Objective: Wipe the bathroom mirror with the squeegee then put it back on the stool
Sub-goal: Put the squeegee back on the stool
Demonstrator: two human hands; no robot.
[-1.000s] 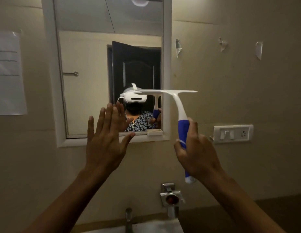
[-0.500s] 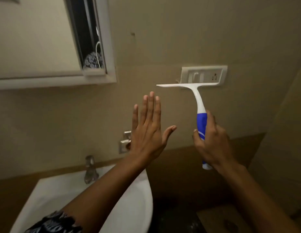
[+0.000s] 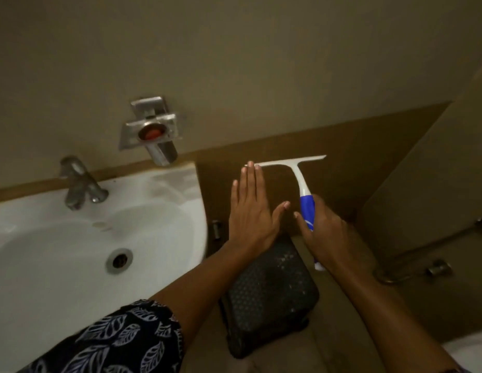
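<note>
Both hands have dropped low, and now the dark stool shows under them, beside the white sink. A metal holder on the wall has something red in it. The right hand grips the squeegee by its blue handle, above the stool; the left hand is flat, holding nothing, fingertips at the blade.

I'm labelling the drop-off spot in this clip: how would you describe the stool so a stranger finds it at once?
Start at the white washbasin on the left and look just right of its rim, down at floor level. There, below the left hand and the right hand gripping the squeegee, stands the stool: the only dark, squarish, dot-patterned seat.
</note>
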